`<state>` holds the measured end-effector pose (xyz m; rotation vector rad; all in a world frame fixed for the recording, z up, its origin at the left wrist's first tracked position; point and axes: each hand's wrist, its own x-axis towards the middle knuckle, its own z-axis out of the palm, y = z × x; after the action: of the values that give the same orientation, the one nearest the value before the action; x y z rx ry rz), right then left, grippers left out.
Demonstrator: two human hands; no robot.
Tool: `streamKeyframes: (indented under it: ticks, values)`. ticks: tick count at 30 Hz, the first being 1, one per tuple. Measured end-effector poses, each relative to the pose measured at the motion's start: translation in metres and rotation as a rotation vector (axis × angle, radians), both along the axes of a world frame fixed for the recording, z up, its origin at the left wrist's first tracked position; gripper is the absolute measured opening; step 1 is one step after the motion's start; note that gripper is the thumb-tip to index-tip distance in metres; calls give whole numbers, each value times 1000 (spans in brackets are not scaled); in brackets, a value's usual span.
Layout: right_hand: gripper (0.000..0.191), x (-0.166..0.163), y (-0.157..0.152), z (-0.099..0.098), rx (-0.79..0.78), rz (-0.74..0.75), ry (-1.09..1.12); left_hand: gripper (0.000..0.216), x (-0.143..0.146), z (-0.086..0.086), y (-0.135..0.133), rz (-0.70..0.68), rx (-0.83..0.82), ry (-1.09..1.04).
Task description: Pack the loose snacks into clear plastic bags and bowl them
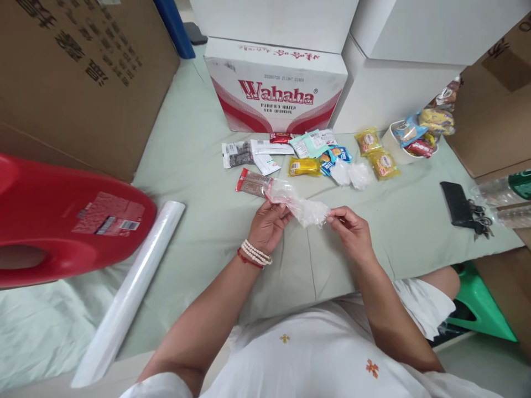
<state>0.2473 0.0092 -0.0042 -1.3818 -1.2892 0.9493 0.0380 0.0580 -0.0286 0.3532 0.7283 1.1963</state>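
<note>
My left hand [267, 224] and my right hand [350, 229] both pinch a clear plastic bag [305, 207] held just above the pale green cloth [199, 182]. A brown snack bar in a wrapper [252, 183] sits in the far end of the bag, resting on the cloth. Beaded bracelets circle my left wrist. Beyond the bag lie several small snack packets [305, 166] and crumpled clear bags [352, 174].
A white bowl of snacks [400, 152] stands at the right. A Wahaha water carton [276, 83] and white boxes line the back, brown cartons both sides. A red jug [53, 221] and a plastic film roll [133, 287] lie left; a black phone with keys [458, 204] right.
</note>
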Motion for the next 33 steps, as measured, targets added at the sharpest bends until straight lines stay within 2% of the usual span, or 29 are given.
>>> streamKeyframes:
  ticks: [3,7,9,10,13,15,18,21,23,26,27,28,29,31,33]
  values:
    - [9,7,-6,4,40,74,-16,36,0,0,1,0,-18,-14]
    - [14,23,-12,19,96,485,-242,40,-2,-1,4,32,-7,-17]
    - [18,31,-12,24,44,597,-310,42,-3,-2,4,27,-3,-15]
    - [20,34,-11,25,15,567,-294,44,-4,-2,5,17,-4,-14]
    - [23,31,-5,23,-103,268,-130,52,-5,-3,4,-24,8,-5]
    - [26,21,0,19,-174,134,-20,58,-4,-2,2,-52,21,-2]
    - [34,-1,8,10,-246,194,57,64,-1,0,1,-73,27,1]
    - [33,-17,12,1,-315,271,85,63,2,3,-2,-49,48,45]
    - [31,-22,12,-3,-313,205,78,58,3,3,-5,61,92,158]
    - [25,-25,8,-2,-224,37,-24,44,3,3,-15,381,189,509]
    - [22,-26,6,0,-185,2,-73,34,4,4,-19,422,231,620]
    - [20,-27,4,2,-145,-12,-122,26,4,4,-23,390,273,701]
    - [19,-29,2,5,-108,-6,-167,23,6,4,-27,296,307,743]
    - [17,-35,-1,8,-52,46,-232,27,10,5,-32,53,327,719]
    - [16,-40,-4,9,-31,96,-237,33,14,6,-33,-88,287,642]
